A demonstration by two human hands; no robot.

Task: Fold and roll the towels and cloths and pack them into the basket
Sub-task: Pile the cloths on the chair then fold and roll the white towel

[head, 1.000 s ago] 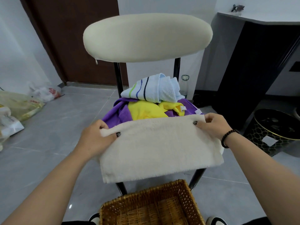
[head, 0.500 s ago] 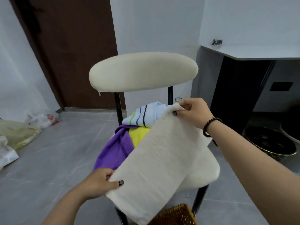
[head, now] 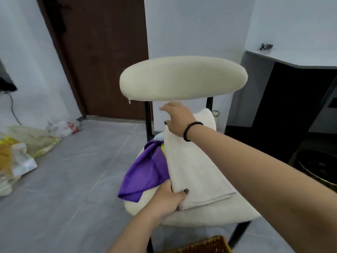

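A cream towel lies folded lengthwise on the chair seat, running from the front toward the backrest. My left hand grips its near left corner, thumb on top. My right hand rests on the towel's far end, fingers stretched forward, a bead bracelet on the wrist. A purple cloth spills out to the towel's left, with a sliver of yellow cloth and of a light blue towel showing behind it. The wicker basket peeks in at the bottom edge.
The chair's padded backrest hangs just above my right hand. Plastic bags lie on the tiled floor at left. A brown door stands behind, and a dark cabinet and a black round bin sit at right.
The towel went from being held stretched sideways to lying lengthwise on the seat over the other cloths. My right hand swung its end to the back; my left hand came to the front.
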